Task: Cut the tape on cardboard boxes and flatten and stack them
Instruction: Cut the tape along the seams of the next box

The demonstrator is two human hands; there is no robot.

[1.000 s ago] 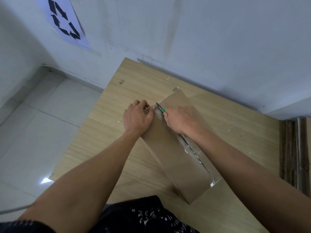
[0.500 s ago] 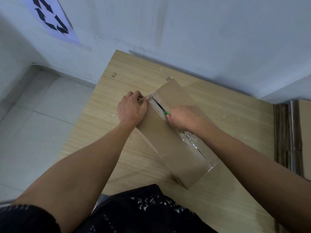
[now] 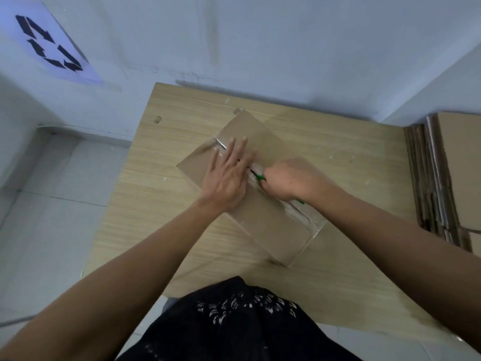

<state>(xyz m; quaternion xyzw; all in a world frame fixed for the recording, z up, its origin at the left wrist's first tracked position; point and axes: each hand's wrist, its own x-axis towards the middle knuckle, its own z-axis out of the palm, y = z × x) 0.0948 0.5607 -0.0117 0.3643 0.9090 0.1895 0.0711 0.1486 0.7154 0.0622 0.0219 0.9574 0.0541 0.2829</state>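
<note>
The cardboard box [image 3: 273, 230] lies slantwise on the bench [image 3: 182, 126] with its taped seam facing up, where a blade can run between the 2 flaps. The left grip [image 3: 229, 175] is spread flat with straight fingers and holds nothing, pressing the lid beside the clear tape [image 3: 299, 214], seemingly to pin the box against the cut. The right grip [image 3: 289, 178] is curled tight round a green-handled cutter [image 3: 259, 176] set in the seam near mid-length, and the stack of flattened cardboard [image 3: 442, 173] waits at the bench's right edge, probably for easy reach.
</note>
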